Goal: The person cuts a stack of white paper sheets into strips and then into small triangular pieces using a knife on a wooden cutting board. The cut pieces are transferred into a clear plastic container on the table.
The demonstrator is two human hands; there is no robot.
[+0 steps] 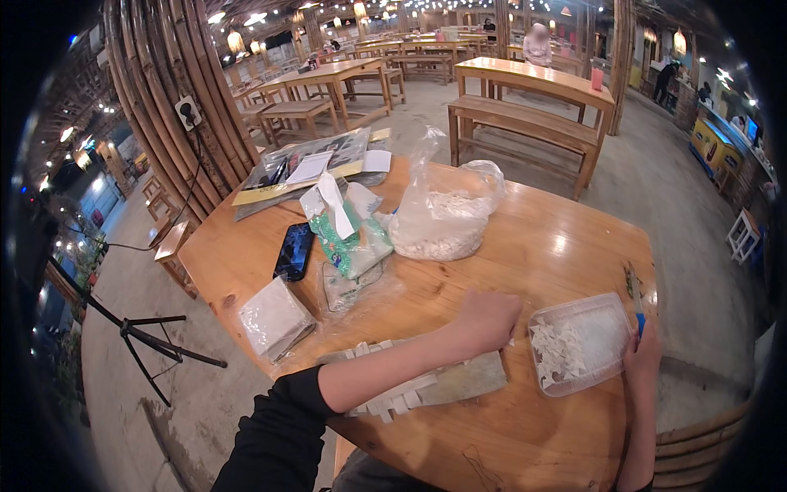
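My left hand [492, 318] is curled above the table, with a small white piece [511, 344] showing at its fingertips. Beneath that forearm lies a greyish flat board or sheet [470, 380] bearing several white strips [403, 398], partly hidden by the arm. In my right hand [643, 355] is a knife with a blue handle [641, 323], its blade pointing away from me. That hand is beside the right rim of a clear plastic tray [605, 360]; whether it touches the rim is unclear. Small white cut pieces [556, 353] are heaped in the tray's left part.
A plastic bag of white pieces [439, 230] stands at the back, beside a green tissue pack [353, 237]. Leftward lie a phone [294, 252], wrapped white napkins [276, 317] and papers [307, 166]. A tripod [141, 329] stands on the floor, left. A person [537, 46] is farther off.
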